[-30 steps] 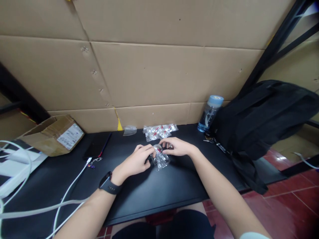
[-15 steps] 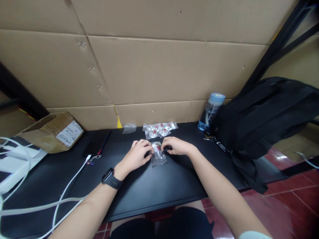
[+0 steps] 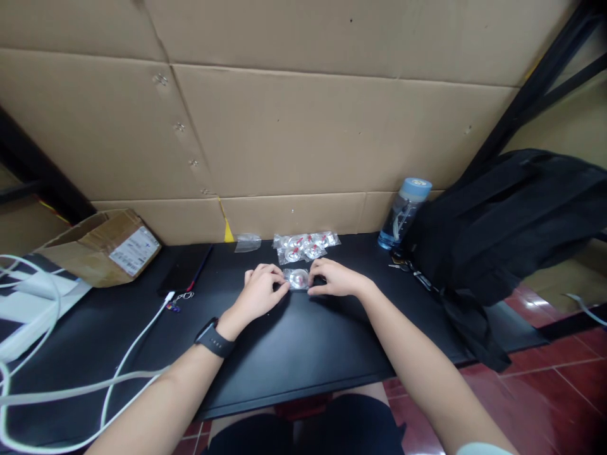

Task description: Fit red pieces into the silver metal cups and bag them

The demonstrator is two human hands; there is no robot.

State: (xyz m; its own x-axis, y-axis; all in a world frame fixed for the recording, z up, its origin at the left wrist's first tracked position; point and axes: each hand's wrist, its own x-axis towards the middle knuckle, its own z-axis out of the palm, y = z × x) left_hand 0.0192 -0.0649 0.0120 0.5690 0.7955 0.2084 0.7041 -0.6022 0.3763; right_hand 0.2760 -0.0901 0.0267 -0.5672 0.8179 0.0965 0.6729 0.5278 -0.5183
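One broad stretch of black bench (image 3: 298,354) runs from its near edge up to two bare hands, leaving room to draw either wrist back. White cables (image 3: 135,360) cross its left end. Nearer the far edge, around mid-length, a clear packet (image 3: 298,279) with a shiny round piece lies between the hands. Bent fingers of the left hand (image 3: 258,289) meet its left end, those of the right hand (image 3: 336,278) its right; I cannot tell whether either pair pinches. Only a narrow strip separates it from several red-marked packets (image 3: 306,248) along the far edge. A bottle (image 3: 404,213) and backpack (image 3: 512,221) crowd the far right corner, a cardboard box (image 3: 102,249) the far left.
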